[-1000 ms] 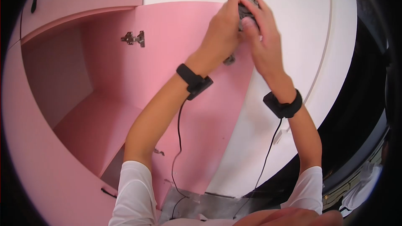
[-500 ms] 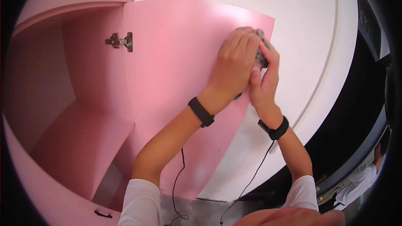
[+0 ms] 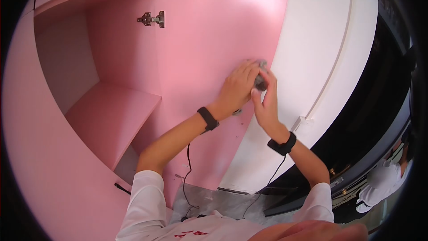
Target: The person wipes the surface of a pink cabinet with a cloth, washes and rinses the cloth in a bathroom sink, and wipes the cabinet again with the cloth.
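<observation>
The pink cabinet door (image 3: 200,44) stands swung open against the white wall. My left hand (image 3: 236,85) lies over a crumpled grey cloth (image 3: 260,83) and presses it to the door's inner face. A bit of the cloth also shows under the left wrist. At the door's free edge is my right hand (image 3: 267,102), its thumb and fingers bent around the cloth's right side. The fingertips of both hands are partly hidden, and the hands look slightly blurred. Each wrist wears a black band with a thin cable hanging from it.
At left is the pink cabinet's inside with a shelf (image 3: 116,116). A metal hinge (image 3: 152,19) joins door and cabinet. A black handle (image 3: 122,189) sits low on the left front. White cable trunking (image 3: 327,91) runs along the wall. Another person (image 3: 381,185) is at lower right.
Both hands and the grey cloth have moved down along the door, away from its top corner. The camera view has shifted, with more floor and cabinet front showing.
</observation>
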{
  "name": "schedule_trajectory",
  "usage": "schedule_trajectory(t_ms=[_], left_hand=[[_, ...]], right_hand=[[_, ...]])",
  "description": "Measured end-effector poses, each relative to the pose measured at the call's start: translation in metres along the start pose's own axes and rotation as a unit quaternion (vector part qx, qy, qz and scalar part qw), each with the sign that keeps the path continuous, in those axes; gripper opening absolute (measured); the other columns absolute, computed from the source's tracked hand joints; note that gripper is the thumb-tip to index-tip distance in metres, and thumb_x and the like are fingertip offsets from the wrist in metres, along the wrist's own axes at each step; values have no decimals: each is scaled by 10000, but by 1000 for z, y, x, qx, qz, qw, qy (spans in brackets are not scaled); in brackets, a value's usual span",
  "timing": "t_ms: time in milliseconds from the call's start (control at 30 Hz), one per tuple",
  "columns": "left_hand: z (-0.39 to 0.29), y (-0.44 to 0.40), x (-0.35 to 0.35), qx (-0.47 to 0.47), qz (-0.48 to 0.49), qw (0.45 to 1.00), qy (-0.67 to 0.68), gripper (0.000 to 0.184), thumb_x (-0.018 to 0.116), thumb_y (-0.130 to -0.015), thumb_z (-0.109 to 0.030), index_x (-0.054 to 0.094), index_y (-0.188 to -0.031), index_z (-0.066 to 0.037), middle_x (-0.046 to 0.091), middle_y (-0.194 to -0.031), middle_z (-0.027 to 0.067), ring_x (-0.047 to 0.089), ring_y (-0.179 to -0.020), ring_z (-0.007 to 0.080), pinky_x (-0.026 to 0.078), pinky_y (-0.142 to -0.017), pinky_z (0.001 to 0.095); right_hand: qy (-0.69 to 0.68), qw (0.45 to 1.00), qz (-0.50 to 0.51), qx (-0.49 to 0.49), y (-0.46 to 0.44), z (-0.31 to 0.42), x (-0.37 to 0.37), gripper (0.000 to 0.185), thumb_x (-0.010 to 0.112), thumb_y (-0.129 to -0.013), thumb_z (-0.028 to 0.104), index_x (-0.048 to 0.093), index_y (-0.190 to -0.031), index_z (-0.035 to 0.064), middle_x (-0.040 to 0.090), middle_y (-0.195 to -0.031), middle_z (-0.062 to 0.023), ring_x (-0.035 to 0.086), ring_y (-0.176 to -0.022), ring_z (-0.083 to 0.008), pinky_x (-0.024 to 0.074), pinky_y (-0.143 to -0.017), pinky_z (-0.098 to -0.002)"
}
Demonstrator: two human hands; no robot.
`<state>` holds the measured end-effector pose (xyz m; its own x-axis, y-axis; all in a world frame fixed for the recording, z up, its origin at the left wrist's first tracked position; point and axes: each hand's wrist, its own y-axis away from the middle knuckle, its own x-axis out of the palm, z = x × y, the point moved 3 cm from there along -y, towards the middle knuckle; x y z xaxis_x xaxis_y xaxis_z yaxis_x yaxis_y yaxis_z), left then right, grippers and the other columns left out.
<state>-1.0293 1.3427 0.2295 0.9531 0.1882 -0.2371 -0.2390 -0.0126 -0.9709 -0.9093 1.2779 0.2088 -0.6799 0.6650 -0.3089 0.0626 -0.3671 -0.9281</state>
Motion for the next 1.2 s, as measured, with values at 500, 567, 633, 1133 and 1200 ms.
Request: schedule_trajectory(t_ms=[500,567,633,1133,1200], left_hand=[[1,-212,16,142,-138,969,-151,190,669,-862,-115,556,-994,-37,649,-1031,139,635,-979,332,531,-797,434],[6,-206,30,150,-147,960,-186,201,672,-867,-112,561,-1012,-29,649,-1050,137,631,-1021,328,533,-845,432],[9,-196,43,159,-160,948,-224,212,675,-872,-108,565,-1031,-21,649,-1069,135,627,-1063,325,535,-892,431],[9,-46,67,54,-153,970,-180,384,689,-897,-122,563,-1239,2,585,-1280,180,501,-1354,357,427,-1149,521],[5,-12,72,29,-151,976,-153,398,680,-909,-112,549,-1265,6,576,-1298,185,495,-1366,360,430,-1145,527]], right_hand=[[-29,986,-163,-19,-214,-4,-60,800,718,-938,450,411,-1514,-11,405,-1496,-242,477,-1362,-353,422,-1130,-430],[-34,983,-177,-24,-197,-4,-51,802,735,-925,431,409,-1514,-5,397,-1498,-231,471,-1368,-357,426,-1127,-435],[-21,979,-197,-54,-182,-11,-47,784,771,-901,365,414,-1512,27,385,-1500,-192,469,-1365,-346,436,-1117,-443],[124,979,-154,-37,-53,-26,9,739,784,-865,277,442,-1480,52,432,-1494,-230,446,-1357,-431,444,-1092,-500],[123,984,-130,-18,-19,-29,19,745,775,-873,272,430,-1495,47,397,-1521,-245,429,-1369,-446,434,-1101,-524]])
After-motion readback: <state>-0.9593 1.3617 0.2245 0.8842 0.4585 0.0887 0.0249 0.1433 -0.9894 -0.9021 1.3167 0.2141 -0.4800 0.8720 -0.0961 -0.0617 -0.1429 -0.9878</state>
